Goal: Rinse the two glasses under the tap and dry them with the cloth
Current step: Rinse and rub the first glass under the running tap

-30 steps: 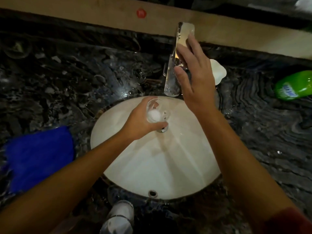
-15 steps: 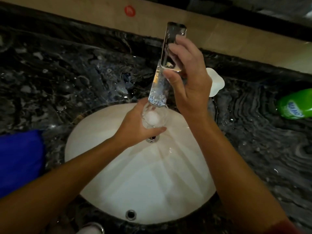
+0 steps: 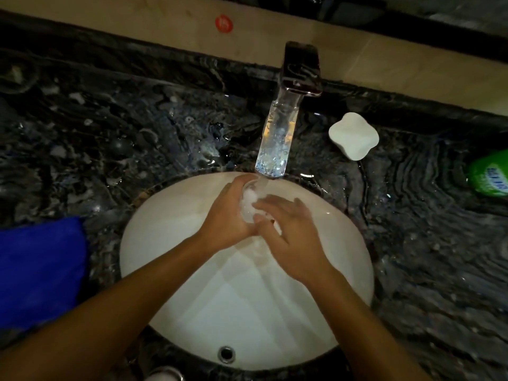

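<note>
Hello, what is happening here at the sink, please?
A person is rinsing a small clear drinking glass under the running chrome waterfall tap, over the white oval basin. The left hand holds the glass in its grip, while the right hand touches it with fairly straight fingers, apparently rubbing it. The blue drying cloth lies unused on the dark marble counter. Only one glass is clearly in view.
</note>
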`<state>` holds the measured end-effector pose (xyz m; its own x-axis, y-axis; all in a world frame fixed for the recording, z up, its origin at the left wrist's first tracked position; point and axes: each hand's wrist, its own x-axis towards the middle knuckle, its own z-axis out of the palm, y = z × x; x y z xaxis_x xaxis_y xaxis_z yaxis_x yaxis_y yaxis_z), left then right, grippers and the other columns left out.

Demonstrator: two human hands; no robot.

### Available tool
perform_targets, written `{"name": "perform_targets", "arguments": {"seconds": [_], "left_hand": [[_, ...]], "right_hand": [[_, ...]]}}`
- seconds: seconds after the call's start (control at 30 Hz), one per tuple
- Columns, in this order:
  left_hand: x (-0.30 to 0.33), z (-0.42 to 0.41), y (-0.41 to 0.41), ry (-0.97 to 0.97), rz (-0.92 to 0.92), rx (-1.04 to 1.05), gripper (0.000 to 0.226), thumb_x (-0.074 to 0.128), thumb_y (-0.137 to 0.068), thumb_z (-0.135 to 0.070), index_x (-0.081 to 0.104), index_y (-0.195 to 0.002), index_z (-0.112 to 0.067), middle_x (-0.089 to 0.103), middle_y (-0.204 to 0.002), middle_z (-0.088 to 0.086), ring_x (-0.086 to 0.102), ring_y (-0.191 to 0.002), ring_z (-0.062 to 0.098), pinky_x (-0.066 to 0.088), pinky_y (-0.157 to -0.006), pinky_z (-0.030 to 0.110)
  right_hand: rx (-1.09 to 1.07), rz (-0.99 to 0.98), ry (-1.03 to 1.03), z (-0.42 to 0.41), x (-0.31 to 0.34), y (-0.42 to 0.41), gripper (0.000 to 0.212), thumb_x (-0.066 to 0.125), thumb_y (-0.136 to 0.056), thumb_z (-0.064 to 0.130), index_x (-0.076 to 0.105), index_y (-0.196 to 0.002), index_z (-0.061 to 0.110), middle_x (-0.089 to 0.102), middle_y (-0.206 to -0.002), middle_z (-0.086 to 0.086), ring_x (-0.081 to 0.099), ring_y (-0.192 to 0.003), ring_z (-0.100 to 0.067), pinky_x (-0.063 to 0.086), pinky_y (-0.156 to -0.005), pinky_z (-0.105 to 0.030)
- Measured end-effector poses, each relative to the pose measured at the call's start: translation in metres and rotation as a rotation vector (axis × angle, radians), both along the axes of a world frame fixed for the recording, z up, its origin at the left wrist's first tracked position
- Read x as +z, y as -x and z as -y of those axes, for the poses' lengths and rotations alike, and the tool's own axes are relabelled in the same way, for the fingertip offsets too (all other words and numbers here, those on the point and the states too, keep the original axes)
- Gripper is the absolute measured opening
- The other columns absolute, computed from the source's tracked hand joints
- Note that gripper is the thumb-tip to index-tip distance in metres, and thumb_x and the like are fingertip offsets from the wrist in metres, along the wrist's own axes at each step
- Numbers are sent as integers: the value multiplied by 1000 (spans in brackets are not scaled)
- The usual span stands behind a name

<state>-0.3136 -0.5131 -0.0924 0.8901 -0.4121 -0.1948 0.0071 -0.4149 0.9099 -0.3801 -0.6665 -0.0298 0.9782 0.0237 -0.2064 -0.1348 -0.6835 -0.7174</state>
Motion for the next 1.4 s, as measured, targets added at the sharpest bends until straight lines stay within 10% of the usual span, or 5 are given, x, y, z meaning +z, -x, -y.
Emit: {"name": "perform_targets", "arguments": {"seconds": [0.23, 0.6, 0.73, 1.13, 1.4], "left_hand": [[-15, -1, -9, -5, -27, -35, 84, 83, -66, -45, 49, -138, -21, 64, -119, 11, 66, -112, 28, 58, -94, 45], [-8, -8, -11, -62, -102, -101, 95, 96, -59, -41, 48, -137, -17, 68, -104, -13, 68, -90, -3, 50, -70, 8], [-2, -6, -16, -96, -138, -101, 83, 82, -52, -54, 51, -123, -24, 67, -94, -16, 67, -83, -6, 51, -64, 11], [-10, -9, -26, 136, -486, -149, 33, 79, -79, 16, 60, -96, -5, 72, -84, -4, 68, -77, -3, 55, -73, 19], [5, -9, -27, 351, -738, -51, 45, 83, -74, -24, 68, -112, -5, 73, -104, 19, 71, -95, 30, 57, -86, 43]], "right_hand": [[118, -579, -111, -24, -3, -67, 38, 42, -102, 47, 66, -88, 21, 70, -106, -8, 66, -96, -26, 44, -74, -33], [-44, -749, -351, -7, -6, -76, 22, 46, -102, 26, 64, -90, 17, 63, -90, -4, 60, -88, -16, 46, -79, -30], [-100, -730, -469, -4, -13, -73, 25, 47, -110, 17, 65, -94, 10, 60, -84, -6, 66, -67, 4, 45, -67, -8], [2, -720, -341, -8, -23, -68, 50, 48, -94, 65, 73, -100, 22, 75, -116, -6, 68, -112, -20, 48, -101, -35], [-199, -512, -741, 1, -25, -76, 37, 55, -97, 37, 76, -68, 29, 72, -67, 11, 67, -63, -1, 52, -60, -17]]}}
